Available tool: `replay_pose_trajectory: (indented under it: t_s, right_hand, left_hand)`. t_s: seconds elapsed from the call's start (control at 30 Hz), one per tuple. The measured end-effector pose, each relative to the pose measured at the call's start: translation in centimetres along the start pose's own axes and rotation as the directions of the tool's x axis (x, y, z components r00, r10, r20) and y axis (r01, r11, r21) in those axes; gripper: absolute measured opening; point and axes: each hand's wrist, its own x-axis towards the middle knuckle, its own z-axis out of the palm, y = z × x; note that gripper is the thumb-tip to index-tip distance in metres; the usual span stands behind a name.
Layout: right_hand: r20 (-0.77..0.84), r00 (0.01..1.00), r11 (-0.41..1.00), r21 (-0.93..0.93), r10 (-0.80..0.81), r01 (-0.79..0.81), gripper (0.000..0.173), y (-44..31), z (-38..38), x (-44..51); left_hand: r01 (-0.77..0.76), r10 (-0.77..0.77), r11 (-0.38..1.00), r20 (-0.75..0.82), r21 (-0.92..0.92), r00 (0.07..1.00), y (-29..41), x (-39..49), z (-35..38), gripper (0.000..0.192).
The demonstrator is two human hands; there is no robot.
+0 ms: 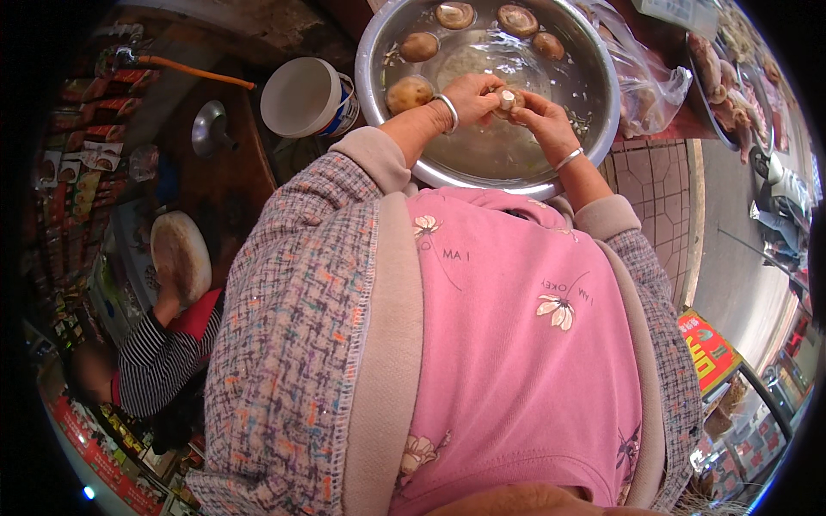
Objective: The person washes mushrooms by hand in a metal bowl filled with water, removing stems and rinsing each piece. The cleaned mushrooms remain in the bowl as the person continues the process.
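Observation:
A large metal basin (612, 97) of cloudy water stands before me. Over it, my left hand (473, 100) and my right hand (544, 121) hold one shiitake mushroom (508, 102) between them by the fingertips, its pale stem side showing. Several brown mushrooms float near the basin's wall: a large one (409, 94) beside my left wrist, one (419, 47) above it, and others (455, 15) along the far side, with one (517, 20) and a smaller one (548, 46) to the right. Small pale scraps drift in the water.
An empty white bucket (300, 97) stands left of the basin, with a metal funnel (210, 129) and an orange hose (193, 69) farther left. A person in striped sleeves (155, 361) is at the left by a round board (181, 258). Plastic bags (645, 90) and trays of raw meat (729, 90) lie right.

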Motion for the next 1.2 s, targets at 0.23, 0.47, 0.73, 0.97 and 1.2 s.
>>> replay_pose_trajectory:
  t_s: [0.23, 0.47, 0.73, 0.97, 1.2]
  right_hand:
    - [0.033, 0.962, 0.946, -0.193, 0.272, -0.261, 0.030, 1.6, -0.4, 0.6]
    - [-0.063, 0.992, 0.991, -0.075, 0.110, -0.115, 0.047, 1.9, -0.6, 0.9]
    - [0.038, 0.999, 1.000, -0.003, 0.015, -0.015, 0.052, 0.7, 0.1, 0.3]
    - [0.081, 0.997, 1.000, -0.009, 0.000, 0.000, 0.053, -0.2, 0.7, -0.1]
    - [-0.037, 0.999, 0.982, -0.185, -0.040, 0.032, 0.047, 0.6, 0.2, 0.5]
  left_hand:
    - [0.246, -0.277, 0.949, 0.147, 0.199, 0.950, -1.0, 0.8, 0.1, 0.029]
    - [0.238, -0.203, 0.920, 0.140, -0.313, 0.969, -0.8, 0.5, 1.0, 0.039]
    - [0.082, -0.082, 0.990, -0.002, -0.113, 0.997, -0.3, 0.4, 0.2, 0.029]
    - [0.133, -0.150, 0.936, -0.026, -0.326, 0.988, -1.0, 0.6, 0.2, 0.028]
    - [-0.131, 0.122, 0.991, -0.221, -0.029, 0.968, -0.5, 0.5, -0.1, 0.025]
